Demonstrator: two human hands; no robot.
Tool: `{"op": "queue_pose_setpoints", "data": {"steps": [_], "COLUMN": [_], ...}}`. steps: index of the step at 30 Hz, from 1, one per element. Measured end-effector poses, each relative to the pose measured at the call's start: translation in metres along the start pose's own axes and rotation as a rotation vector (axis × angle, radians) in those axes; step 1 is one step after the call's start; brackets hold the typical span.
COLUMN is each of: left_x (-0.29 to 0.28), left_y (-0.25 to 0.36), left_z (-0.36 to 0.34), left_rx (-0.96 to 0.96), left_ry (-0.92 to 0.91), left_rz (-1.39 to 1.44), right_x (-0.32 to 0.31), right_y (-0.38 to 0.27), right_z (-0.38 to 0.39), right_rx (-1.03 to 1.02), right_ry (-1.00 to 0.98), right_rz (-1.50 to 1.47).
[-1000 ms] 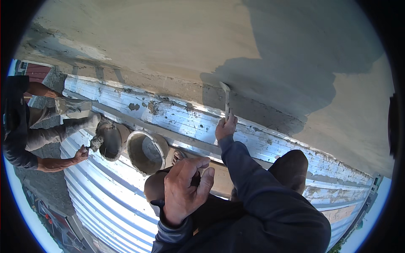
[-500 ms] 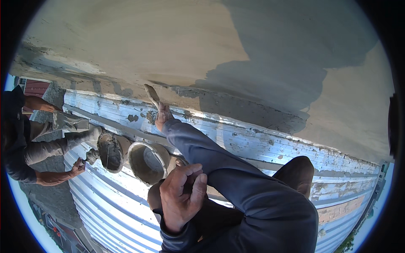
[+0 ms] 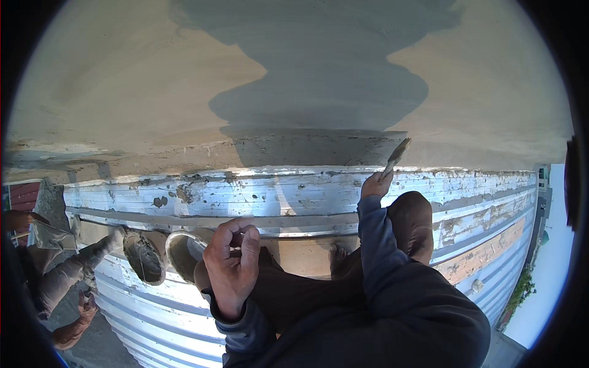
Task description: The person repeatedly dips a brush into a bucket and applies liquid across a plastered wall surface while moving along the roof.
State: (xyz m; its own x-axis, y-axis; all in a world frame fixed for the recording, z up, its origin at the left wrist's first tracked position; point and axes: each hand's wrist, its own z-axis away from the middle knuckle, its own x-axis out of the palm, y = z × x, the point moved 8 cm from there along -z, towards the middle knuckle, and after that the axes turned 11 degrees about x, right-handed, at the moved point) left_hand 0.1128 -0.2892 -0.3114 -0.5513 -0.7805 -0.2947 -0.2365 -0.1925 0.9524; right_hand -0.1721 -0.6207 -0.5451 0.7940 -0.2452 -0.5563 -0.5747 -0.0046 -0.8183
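Observation:
My right hand (image 3: 375,184) is closed round the handle of a flat brush (image 3: 399,153). The brush points up and to the right, its bristle end close to the base of the smooth plastered wall (image 3: 478,110). Below it runs a pale, mortar-spotted metal strip (image 3: 319,193). Nearer to me, my left hand (image 3: 232,267) is raised above my thigh, fingers curled and thumb near the forefinger; nothing shows in it. Beside it, partly hidden, stands a mortar-stained bucket (image 3: 179,254).
A second, dark container (image 3: 145,260) with mortar in it stands left of the bucket. At the far left are a co-worker's legs (image 3: 67,276) and hand (image 3: 88,303). White corrugated sheeting (image 3: 159,313) spreads below. My bare foot (image 3: 339,256) is on a plank (image 3: 300,257).
My right hand has swung from left to right along the wall base with the brush. The view has turned, so the buckets and co-worker sit farther left. My left hand stays curled.

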Motion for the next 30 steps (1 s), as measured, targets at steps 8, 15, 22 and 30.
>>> {"op": "queue_pose_setpoints", "data": {"steps": [8,15,22,30], "left_x": [0.018,0.03,0.041,0.057], "left_y": [-0.003,0.001,0.01,0.011], "left_z": [-0.003,-0.002,0.004,0.001], "left_rx": [0.007,0.015,0.011,0.026], "left_ry": [-0.037,-0.041,-0.05,-0.087], "left_rz": [-0.101,-0.146,-0.143,-0.151], "right_x": [0.092,0.06,0.058,-0.016], "right_y": [-0.033,-0.002,0.022,0.025], "right_z": [0.077,0.098,-0.02,-0.063], "right_rx": [-0.048,0.337,0.261,0.386], "right_ry": [-0.289,-0.465,-0.221,-0.034], "right_rz": [-0.216,0.069,-0.184,-0.262]}}
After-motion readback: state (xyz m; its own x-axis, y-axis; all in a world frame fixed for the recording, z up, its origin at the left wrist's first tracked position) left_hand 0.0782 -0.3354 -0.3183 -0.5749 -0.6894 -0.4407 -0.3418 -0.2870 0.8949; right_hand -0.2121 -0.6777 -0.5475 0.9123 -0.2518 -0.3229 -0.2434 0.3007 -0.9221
